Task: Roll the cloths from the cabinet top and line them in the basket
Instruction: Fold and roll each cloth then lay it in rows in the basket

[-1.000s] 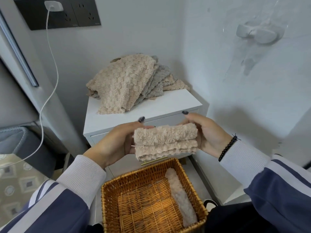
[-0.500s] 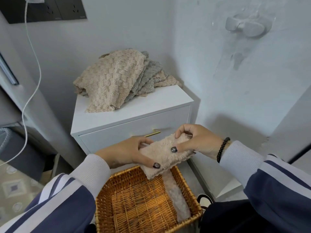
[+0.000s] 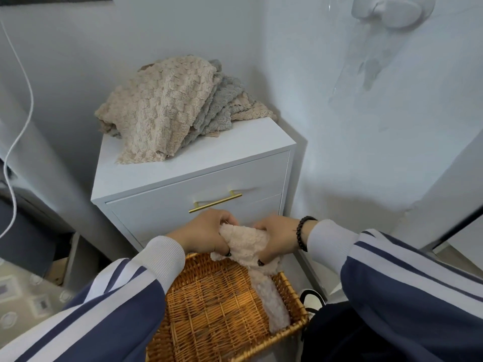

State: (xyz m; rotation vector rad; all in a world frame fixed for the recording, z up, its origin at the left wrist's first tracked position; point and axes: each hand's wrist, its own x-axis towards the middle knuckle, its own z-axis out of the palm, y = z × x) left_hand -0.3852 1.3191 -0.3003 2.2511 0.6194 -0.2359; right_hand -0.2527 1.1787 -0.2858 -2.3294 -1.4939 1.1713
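While both hands work just above the far rim of the wicker basket (image 3: 230, 309), a beige cloth (image 3: 245, 244) is bunched between them. Left hand (image 3: 206, 235) curls its fingers round the cloth's left end, thumb tucked underneath with a dark-painted nail showing; right hand (image 3: 277, 237) grips the right end the same way, its thumb pressed into the fleece on the side nearest the basket. A beaded bracelet (image 3: 303, 232) sits on the right wrist, and both arms wear blue sleeves with white stripes and white ribbed cuffs. Part of the held cloth hangs down toward the basket's far right corner. Inside the basket, along its right wall, lies a rolled cloth (image 3: 271, 304) of the same pale beige, running from the far corner to the near one; whether the hanging edge touches it cannot be told. Beyond the basket stands a white cabinet (image 3: 198, 163) with a gold drawer handle (image 3: 215, 203). On the cabinet top, toward its back, rests a pile of cloths (image 3: 167, 105): a large beige one draped over the front, grey ones fanned out behind it, and more beige at the far right. Left of the cabinet, a white cable (image 3: 19, 121) hangs down the wall
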